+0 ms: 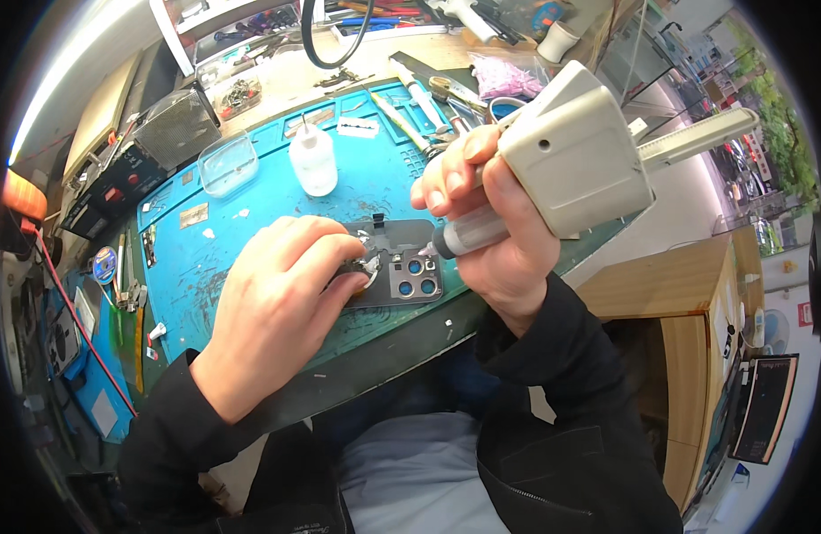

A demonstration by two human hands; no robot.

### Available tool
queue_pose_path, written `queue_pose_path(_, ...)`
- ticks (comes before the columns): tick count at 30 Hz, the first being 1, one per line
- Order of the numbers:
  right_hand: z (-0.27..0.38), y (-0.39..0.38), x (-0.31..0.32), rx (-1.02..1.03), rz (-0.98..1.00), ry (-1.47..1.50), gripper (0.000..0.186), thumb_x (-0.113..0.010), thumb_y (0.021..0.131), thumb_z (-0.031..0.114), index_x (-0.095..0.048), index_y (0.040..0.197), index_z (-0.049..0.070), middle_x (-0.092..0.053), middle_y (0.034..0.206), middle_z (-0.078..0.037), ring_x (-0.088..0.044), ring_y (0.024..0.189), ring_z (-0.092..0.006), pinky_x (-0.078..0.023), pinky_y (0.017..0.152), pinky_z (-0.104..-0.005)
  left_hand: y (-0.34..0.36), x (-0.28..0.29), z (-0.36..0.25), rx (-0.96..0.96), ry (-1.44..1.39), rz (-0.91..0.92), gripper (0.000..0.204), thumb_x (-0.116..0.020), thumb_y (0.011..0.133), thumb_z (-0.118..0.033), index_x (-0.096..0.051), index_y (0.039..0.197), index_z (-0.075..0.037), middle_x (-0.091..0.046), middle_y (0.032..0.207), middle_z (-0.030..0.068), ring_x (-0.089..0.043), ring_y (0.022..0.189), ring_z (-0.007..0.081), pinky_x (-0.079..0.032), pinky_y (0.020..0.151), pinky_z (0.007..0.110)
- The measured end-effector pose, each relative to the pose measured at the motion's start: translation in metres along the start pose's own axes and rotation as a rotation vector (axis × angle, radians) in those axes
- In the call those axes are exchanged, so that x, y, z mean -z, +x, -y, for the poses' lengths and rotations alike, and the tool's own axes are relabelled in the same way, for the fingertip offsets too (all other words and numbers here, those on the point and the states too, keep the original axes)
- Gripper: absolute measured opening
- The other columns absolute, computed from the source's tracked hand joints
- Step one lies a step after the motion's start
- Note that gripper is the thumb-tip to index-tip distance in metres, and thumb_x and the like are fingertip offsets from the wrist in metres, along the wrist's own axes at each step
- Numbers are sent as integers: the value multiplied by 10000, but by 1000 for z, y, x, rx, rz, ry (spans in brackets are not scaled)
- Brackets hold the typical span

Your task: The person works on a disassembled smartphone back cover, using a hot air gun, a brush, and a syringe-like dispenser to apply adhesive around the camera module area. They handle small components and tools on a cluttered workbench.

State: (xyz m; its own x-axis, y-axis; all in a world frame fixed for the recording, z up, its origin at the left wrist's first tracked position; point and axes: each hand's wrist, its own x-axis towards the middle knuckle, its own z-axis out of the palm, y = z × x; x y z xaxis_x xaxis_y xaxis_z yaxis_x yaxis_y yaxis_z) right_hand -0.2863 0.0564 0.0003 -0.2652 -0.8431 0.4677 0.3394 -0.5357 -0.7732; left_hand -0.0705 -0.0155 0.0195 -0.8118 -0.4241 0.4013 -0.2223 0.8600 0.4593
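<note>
My right hand [495, 222] wraps round a beige glue gun [575, 160] fitted with a clear, dark-capped syringe [477, 230]. The syringe's nozzle points left, close above a dark phone back cover [397, 236] lying on the blue mat. Three blue-looking round camera holes [416, 267] show at the cover's right end. Over the cover's left part, my left hand [281, 289] is closed, thumb and fingers pinching a crumpled silvery-white scrap [369, 267]. Its fingers hide that end of the cover. A white squeeze bottle [312, 160] stands beyond, upright.
The blue work mat [183, 280] carries a clear plastic tray [229, 166] and small scraps. A black power unit [117, 182] stands at left. Tweezers and brushes [401, 120] lie at the back, near a bag of pink material [506, 78]. A wooden cabinet [668, 276] is at right.
</note>
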Motion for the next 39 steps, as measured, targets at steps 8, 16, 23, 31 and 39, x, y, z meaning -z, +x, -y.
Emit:
queue_pose_path(8,9,0,22,163,274,50,465,-582,1034,314,-513,1414,54,-623,1342,-128,-561,1351,-326,-375,1199,-560,-50,91,-1,286,130,-196,188,-740,898,21,-733,1085,1,-709,919,87,-652,776,175,-493,698,290)
queue_pose_path(16,16,-18,-40,146,215,226,557,-617,1026,262,-455,1516,52,-580,1157,-34,-556,1164,-219,-379,1187,-484,-148,83,-5,447,130,-116,149,-742,897,24,-723,1045,22,-698,940,112,-678,866,225,-536,789,322)
queue_pose_path(23,-34,-35,-107,-1,240,195,232,-609,1049,285,-542,1196,119,-569,1008,-24,-567,982,-203,-470,945,-434,-153,37,-15,219,383,-130,412,-740,902,-396,-755,1187,-99,-631,1056,31,-605,963,237,-475,835,398)
queue_pose_path(31,-53,-29,-134,-175,307,-5,219,-632,1038,267,-535,1140,100,-570,958,-41,-562,915,-187,-479,867,-410,-162,31,-10,163,411,-117,521,-611,961,-540,-753,1224,-113,-592,1102,37,-586,1004,240,-462,853,413)
queue_pose_path(39,-66,-25,-139,-185,246,71,226,-632,1028,302,-535,1116,119,-574,924,-18,-559,880,-180,-467,816,-393,-164,28,-11,181,421,-126,538,-583,977,-552,-754,1230,-109,-577,1112,48,-572,1021,243,-461,876,425)
